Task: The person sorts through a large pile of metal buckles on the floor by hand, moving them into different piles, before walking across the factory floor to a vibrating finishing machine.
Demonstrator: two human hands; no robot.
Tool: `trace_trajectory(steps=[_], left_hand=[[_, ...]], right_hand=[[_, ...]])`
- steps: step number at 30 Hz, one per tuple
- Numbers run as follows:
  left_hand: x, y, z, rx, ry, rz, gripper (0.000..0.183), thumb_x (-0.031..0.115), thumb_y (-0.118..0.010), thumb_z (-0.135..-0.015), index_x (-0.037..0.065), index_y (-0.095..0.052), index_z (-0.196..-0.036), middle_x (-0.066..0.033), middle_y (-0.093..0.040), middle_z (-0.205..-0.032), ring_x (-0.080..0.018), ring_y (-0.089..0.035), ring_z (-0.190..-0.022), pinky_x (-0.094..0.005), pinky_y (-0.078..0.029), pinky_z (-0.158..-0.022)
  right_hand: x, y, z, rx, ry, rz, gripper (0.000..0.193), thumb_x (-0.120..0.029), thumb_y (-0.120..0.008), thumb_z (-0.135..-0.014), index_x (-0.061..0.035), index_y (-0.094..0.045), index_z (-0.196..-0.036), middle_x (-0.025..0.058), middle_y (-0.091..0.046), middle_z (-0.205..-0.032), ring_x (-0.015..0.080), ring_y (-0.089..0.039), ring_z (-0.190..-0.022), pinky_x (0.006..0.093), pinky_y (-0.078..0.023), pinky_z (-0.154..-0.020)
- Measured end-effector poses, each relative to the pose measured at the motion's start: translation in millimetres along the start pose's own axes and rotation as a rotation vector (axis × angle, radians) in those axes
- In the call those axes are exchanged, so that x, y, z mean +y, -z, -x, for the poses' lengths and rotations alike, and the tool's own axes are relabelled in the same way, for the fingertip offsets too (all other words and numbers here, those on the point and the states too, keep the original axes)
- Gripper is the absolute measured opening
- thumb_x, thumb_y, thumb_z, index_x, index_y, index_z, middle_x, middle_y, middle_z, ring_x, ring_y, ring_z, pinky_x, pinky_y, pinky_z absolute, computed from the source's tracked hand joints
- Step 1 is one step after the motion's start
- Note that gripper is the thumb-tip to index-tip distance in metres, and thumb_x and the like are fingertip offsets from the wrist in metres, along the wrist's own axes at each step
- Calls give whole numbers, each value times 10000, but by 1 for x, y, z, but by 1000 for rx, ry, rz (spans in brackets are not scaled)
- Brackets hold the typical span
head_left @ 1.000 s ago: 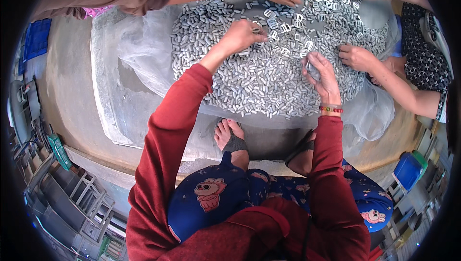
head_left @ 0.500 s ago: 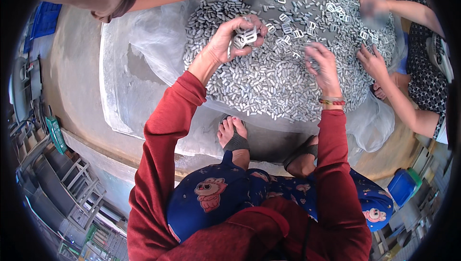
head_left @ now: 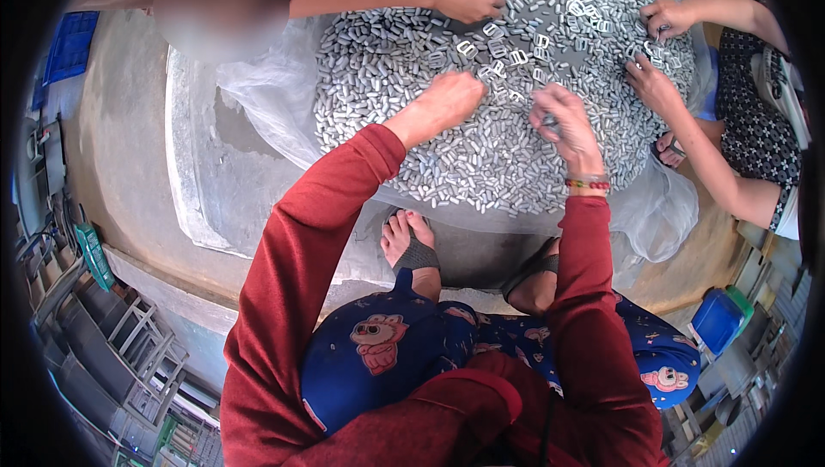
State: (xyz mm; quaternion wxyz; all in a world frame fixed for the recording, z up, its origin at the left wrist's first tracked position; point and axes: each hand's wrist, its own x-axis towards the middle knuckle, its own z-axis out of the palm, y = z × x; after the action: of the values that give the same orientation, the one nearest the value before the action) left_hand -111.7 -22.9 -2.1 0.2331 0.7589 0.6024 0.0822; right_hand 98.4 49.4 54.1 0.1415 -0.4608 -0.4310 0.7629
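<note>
Left hand [head_left: 443, 108] palm-down (finger grip unclear), right hand [head_left: 567, 123] curled around something grey [head_left: 550, 122].

Grey racks [head_left: 144, 329], perhaps metal, stand beside the tan floor [head_left: 120, 149].

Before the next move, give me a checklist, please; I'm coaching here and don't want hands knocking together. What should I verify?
1. Left hand clear of the co-worker's hand above it in the picture: ok, a gap shows.
2. Right hand apart from the lower hand reaching in from the right: ok, not touching.
3. Left hand empty: cannot tell, its palm side is hidden.
4. Right hand empty: cannot tell, its fingers are curled.
5. White buckles separate from the small grey pieces: not ok, several lie among them.
</note>
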Motion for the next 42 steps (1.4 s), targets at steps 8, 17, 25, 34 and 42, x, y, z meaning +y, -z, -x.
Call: trace_trajectory(steps=[8,17,25,34,42], left_hand=[[-7,89,18,6,337,1622,238,253,-577,-894,40,-538,-992,-37,-551,-779,-42,-474,-539,-138,-224,-308],[-30,88,17,103,248,2440,267,209,-474,-906,-35,-526,-1001,-156,-536,-990,-126,-376,-542,-153,-325,-256],[-26,71,-17,-62,271,2101,326,270,-526,-900,-26,-540,-1035,-194,-539,-1130,-182,-621,-677,-139,-370,-274],[-12,11,-57,-5,-24,-19,161,98,-605,-778,-20,-622,-887,-275,-570,-933,-420,-602,-795,-468,-496,-692],[-21,55,-30,56,136,721,299,280,-646,-822,11,-630,-953,-81,-570,-642,-169,-565,-582,-307,-427,-487]], right_hand=[[38,-30,-53,301,170,1340,347,-266,-695,-707,-52,-657,-978,215,-647,-854,368,-623,-846,427,-489,-756],[34,-44,5,408,274,864,337,-300,-648,-765,-21,-672,-953,231,-643,-859,343,-639,-781,361,-479,-709],[2,4,40,112,174,-310,207,-199,-538,-887,-44,-633,-988,70,-551,-663,177,-473,-541,221,-360,-382],[-8,27,65,-250,545,-885,287,-289,-521,-891,-28,-450,-793,140,-405,-858,213,-419,-703,188,-353,-350],[25,40,13,522,18,194,342,-341,-654,-802,-9,-631,-877,57,-578,-649,119,-513,-513,223,-332,-379]])
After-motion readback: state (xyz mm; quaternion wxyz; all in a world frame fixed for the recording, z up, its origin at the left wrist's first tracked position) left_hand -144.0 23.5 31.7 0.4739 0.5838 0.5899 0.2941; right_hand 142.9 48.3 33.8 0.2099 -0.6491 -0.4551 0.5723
